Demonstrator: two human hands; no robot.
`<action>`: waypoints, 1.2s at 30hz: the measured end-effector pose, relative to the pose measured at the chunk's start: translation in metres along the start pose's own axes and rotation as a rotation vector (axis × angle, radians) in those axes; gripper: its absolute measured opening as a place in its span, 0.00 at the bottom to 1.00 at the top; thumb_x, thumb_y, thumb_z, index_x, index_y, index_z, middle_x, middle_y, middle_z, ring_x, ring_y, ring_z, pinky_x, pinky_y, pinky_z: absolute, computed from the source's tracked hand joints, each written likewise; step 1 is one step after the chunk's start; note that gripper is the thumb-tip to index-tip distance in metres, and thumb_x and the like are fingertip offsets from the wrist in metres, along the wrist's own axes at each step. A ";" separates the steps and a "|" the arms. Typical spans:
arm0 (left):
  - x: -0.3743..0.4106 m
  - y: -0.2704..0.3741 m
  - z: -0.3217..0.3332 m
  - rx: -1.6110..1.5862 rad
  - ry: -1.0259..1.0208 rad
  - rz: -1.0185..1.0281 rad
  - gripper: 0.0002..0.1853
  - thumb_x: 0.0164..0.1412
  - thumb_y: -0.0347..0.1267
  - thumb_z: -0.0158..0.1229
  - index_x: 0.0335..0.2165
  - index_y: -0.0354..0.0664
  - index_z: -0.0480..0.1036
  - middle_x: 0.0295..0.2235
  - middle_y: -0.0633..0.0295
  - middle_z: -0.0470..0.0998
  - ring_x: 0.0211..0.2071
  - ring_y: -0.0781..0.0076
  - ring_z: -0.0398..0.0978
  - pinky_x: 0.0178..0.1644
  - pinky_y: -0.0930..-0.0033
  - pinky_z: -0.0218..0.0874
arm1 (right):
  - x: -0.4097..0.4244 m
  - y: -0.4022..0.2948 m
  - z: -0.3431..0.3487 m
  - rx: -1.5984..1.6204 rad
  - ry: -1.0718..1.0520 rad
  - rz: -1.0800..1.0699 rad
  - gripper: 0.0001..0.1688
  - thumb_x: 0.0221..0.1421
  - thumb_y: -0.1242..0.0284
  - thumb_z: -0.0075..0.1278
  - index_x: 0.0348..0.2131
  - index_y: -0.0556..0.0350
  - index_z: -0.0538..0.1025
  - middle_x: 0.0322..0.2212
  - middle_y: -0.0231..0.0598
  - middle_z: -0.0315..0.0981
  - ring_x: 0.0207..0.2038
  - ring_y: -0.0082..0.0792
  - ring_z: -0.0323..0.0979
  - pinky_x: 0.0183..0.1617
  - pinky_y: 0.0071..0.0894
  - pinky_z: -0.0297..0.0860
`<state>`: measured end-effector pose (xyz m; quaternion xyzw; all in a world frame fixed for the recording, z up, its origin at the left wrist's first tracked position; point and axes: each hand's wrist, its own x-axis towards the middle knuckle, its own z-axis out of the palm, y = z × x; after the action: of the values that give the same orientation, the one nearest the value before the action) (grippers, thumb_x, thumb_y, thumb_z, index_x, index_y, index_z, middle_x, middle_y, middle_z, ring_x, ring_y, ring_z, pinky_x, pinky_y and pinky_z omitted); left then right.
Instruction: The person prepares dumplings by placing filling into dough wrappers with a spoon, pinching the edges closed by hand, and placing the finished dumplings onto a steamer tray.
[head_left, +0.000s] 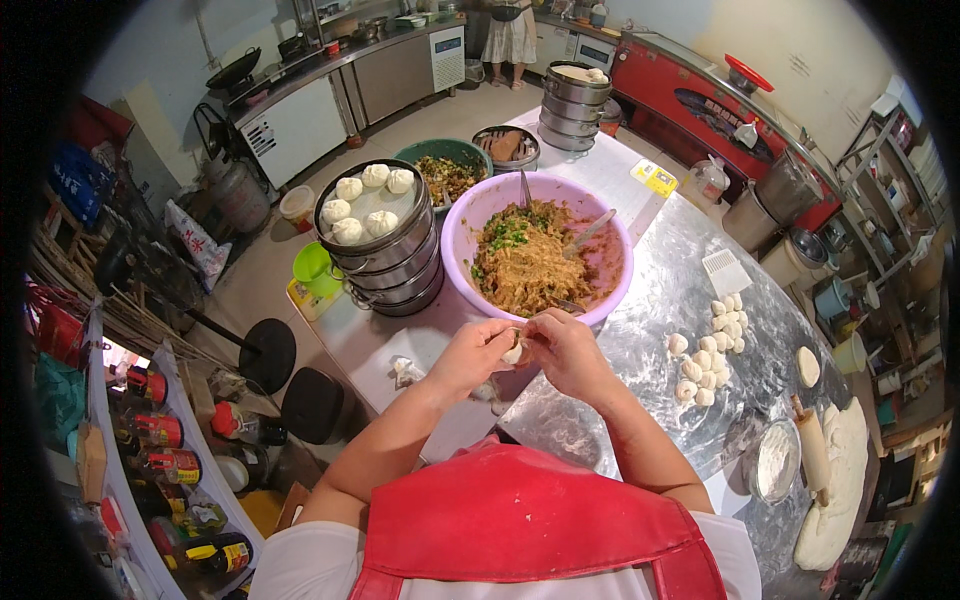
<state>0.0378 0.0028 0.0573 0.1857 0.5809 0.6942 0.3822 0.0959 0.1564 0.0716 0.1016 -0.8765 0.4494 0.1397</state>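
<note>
Between both hands, just below a pink plastic basin (455, 279) of minced filling with chopped greens, is a partly closed filled bun (513, 354). My left hand (474, 351) holds it from the left. My right hand (559, 350) pinches its dough edge, and a spoon's metal end shows just above that hand. Two more utensils stand in the filling (536, 259). Left of the basin, pleated buns (382, 222) sit on the top tier of a stacked metal steamer (390, 270). Small dough pieces (705, 364) lie on the floured metal tabletop to the right.
A rolling pin (811, 448), a bowl of flour (775, 461) and a long dough slab (834, 487) lie at the right. A white scraper (725, 271) is farther back. Behind stand a green basin (480, 150) and another steamer stack (574, 112). A person (510, 37) stands far off.
</note>
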 end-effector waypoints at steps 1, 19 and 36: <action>0.001 -0.003 0.000 -0.109 0.039 0.025 0.15 0.59 0.33 0.40 0.41 0.33 0.63 0.37 0.60 0.68 0.37 0.72 0.68 0.41 0.67 0.63 | 0.001 -0.001 -0.001 -0.044 -0.016 0.005 0.06 0.42 0.80 0.49 0.25 0.61 0.68 0.23 0.45 0.65 0.26 0.43 0.67 0.30 0.33 0.64; 0.002 -0.015 0.013 -0.361 0.099 0.076 0.14 0.59 0.31 0.39 0.40 0.33 0.63 0.36 0.59 0.68 0.36 0.72 0.68 0.40 0.65 0.63 | -0.001 -0.009 -0.003 0.105 -0.033 0.204 0.08 0.41 0.82 0.48 0.28 0.64 0.70 0.24 0.45 0.64 0.28 0.42 0.68 0.31 0.32 0.65; 0.003 -0.020 0.002 -0.211 0.036 0.073 0.14 0.58 0.31 0.39 0.40 0.34 0.63 0.36 0.60 0.68 0.37 0.73 0.68 0.40 0.68 0.62 | 0.003 -0.010 -0.003 -0.093 -0.023 0.034 0.04 0.41 0.80 0.47 0.24 0.61 0.68 0.25 0.47 0.64 0.30 0.47 0.65 0.32 0.37 0.62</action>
<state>0.0437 0.0074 0.0388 0.1530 0.5043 0.7680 0.3638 0.0965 0.1525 0.0819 0.0855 -0.8994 0.4094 0.1267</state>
